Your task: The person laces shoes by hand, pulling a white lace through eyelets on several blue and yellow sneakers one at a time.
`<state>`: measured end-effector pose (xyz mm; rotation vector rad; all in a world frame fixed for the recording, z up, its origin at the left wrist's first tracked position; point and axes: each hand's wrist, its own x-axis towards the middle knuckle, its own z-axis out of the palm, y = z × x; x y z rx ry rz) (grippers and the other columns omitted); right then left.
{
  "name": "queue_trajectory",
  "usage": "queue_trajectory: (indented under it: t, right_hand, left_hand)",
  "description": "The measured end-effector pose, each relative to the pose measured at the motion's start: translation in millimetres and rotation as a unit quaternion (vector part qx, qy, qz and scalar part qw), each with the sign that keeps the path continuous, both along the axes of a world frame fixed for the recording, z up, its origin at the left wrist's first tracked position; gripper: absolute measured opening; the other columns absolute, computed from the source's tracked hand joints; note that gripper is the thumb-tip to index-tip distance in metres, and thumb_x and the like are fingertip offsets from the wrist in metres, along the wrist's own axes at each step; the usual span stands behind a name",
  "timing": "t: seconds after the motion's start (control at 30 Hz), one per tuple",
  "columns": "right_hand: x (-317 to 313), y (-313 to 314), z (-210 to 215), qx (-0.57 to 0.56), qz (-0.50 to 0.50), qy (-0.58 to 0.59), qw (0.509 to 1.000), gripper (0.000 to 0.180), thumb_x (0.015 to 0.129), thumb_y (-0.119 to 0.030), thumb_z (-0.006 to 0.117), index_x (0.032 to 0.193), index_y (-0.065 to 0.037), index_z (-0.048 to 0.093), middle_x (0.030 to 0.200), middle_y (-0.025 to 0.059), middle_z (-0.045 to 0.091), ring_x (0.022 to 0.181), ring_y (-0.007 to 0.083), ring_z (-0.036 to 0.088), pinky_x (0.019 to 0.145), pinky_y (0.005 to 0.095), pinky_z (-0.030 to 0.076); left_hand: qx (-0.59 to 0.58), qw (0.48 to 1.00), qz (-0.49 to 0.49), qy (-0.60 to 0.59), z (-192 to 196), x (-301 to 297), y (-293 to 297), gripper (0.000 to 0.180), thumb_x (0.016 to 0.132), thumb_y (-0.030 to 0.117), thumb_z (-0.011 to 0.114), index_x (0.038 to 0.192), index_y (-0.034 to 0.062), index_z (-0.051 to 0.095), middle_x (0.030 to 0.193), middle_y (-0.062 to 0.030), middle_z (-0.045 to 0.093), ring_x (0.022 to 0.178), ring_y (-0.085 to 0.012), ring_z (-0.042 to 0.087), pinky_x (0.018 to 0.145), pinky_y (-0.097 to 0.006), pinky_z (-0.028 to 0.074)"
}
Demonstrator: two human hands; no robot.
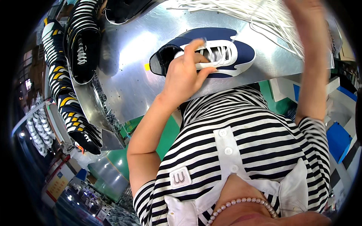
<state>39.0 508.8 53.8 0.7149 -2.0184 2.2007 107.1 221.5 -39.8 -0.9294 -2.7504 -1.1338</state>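
Note:
A navy and white sneaker (pixel 245 52) lies on its sole on a shiny metal tabletop (pixel 124 86), toe to the right. White laces (pixel 223 56) run through its front eyelets. My left hand (pixel 184 71) grips the sneaker at its throat, thumb along the near side and fingers bent over the opening. Up at the top right, my right hand (pixel 307 17) is raised and blurred, its fingers cut off by the picture's edge. A faint pale strand rises from the lacing toward it; whether that hand holds it is hidden.
Loose white shoelaces (pixel 275 28) are heaped at the table's far right. A black shoe (pixel 130 9) stands at the far edge. On the left, black-and-white striped shoes (pixel 83 56) stand in rows. White boxes (pixel 284 88) sit below the table's right side.

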Motion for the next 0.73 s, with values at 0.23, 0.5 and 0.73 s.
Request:
queue_trajectory:
  t: [0.23, 0.5, 0.73]
  right_hand:
    - [40, -86, -112, 0.083, -0.019, -0.206, 0.975, 0.016, 0.086, -0.012, 0.070, 0.099, -0.003, 0.071, 0.087, 0.0021, 0.071, 0.080, 0.0083, 0.063, 0.075, 0.0248, 0.050]
    - [37, -100, -117, 0.142, -0.056, -0.166, 0.974, 0.017, 0.086, -0.020, 0.070, 0.098, -0.007, 0.070, 0.080, 0.0037, 0.070, 0.072, 0.0119, 0.063, 0.068, 0.0270, 0.049]
    - [52, -83, -109, 0.194, -0.027, -0.157, 0.968, 0.038, 0.091, -0.029, 0.066, 0.121, -0.007, 0.059, 0.097, 0.0103, 0.070, 0.083, 0.0184, 0.067, 0.075, 0.0309, 0.051]
  left_hand:
    - [0.047, 0.955, 0.171, -0.239, 16, -12, 3, 0.068, 0.095, 0.033, 0.064, 0.139, -0.0042, 0.028, 0.090, -0.0258, 0.068, 0.084, -0.0348, 0.069, 0.080, -0.040, 0.053]
    - [0.078, 0.953, 0.264, -0.126, -6, -5, 16, 0.057, 0.076, 0.026, 0.083, 0.118, 0.0000, 0.055, 0.091, -0.0141, 0.071, 0.082, -0.0207, 0.069, 0.074, -0.032, 0.054]
    - [0.080, 0.956, 0.265, -0.092, -6, -2, 16, 0.049, 0.078, 0.015, 0.081, 0.116, -0.0001, 0.056, 0.093, -0.0139, 0.072, 0.085, -0.0161, 0.069, 0.075, -0.028, 0.054]
